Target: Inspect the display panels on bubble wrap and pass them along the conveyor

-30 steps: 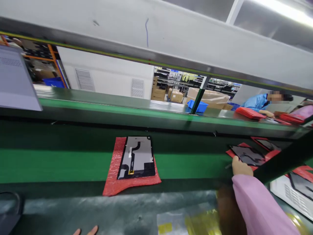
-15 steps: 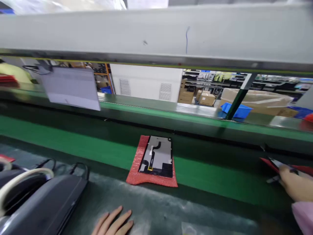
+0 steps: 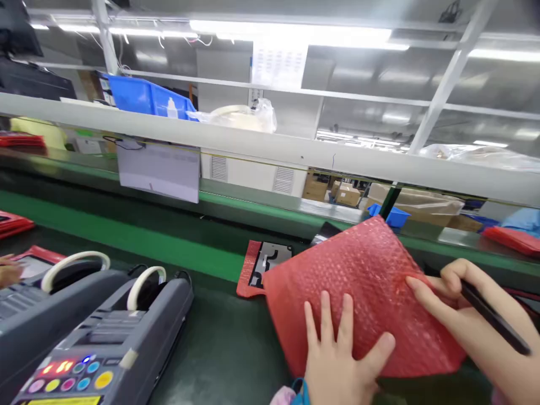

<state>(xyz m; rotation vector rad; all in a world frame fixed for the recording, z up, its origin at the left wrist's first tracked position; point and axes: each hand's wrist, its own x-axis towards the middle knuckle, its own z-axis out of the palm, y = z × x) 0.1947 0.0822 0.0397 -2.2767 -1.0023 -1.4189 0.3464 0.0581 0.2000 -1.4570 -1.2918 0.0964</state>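
Note:
A red bubble-wrap bag or sheet (image 3: 379,264) is raised at a tilt in front of me. My left hand (image 3: 340,365) lies on its near face, fingers spread and flat. At its right side, my right hand (image 3: 468,309) pinches the wrap between thumb and fingers. A slim black pen-like tool (image 3: 493,318) also sits in that hand; its exact kind is unclear. Behind the wrap's left edge, a grey-and-black screen panel (image 3: 270,256) with a dark flex strip rests on another red bubble-wrap piece (image 3: 248,269), both partly hidden.
Grey tape dispensers (image 3: 162,332) stand at left, one with a lit display. Another person's hand (image 3: 10,271) is at the far left edge. A paper sheet (image 3: 158,171) hangs from the white shelf beam (image 3: 236,140). Red wraps (image 3: 512,239) lie on the right ledge.
The view has tilted upward. The red bubble wrap is now raised in front of me. My left hand has moved onto it, and my right hand has come inward from the far right.

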